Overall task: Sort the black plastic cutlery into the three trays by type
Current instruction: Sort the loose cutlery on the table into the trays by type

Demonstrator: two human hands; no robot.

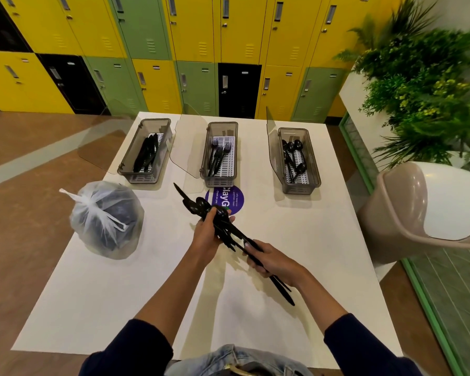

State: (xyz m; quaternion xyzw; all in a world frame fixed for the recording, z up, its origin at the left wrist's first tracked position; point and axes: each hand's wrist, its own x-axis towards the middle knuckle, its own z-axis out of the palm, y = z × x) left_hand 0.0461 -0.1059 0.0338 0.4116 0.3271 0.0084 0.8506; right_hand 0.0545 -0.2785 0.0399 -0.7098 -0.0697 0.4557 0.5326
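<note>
Over the middle of the white table [323, 240], my left hand [208, 233] grips a bundle of black plastic cutlery [198, 206] with spoon bowls and a knife tip pointing away from me. My right hand [272, 260] grips the near end of long black pieces [282, 290] from the same bundle. Three grey trays stand at the far side: the left tray [130, 175] holds knives, the middle tray [220, 181] holds forks, the right tray [300, 187] holds spoons. All three lids stand open.
A tied translucent plastic bag [107, 219] with dark contents sits on the table's left part. A round purple sticker [235, 200] lies before the middle tray. A beige swing-lid bin [423, 210] and plants stand to the right; lockers line the back wall.
</note>
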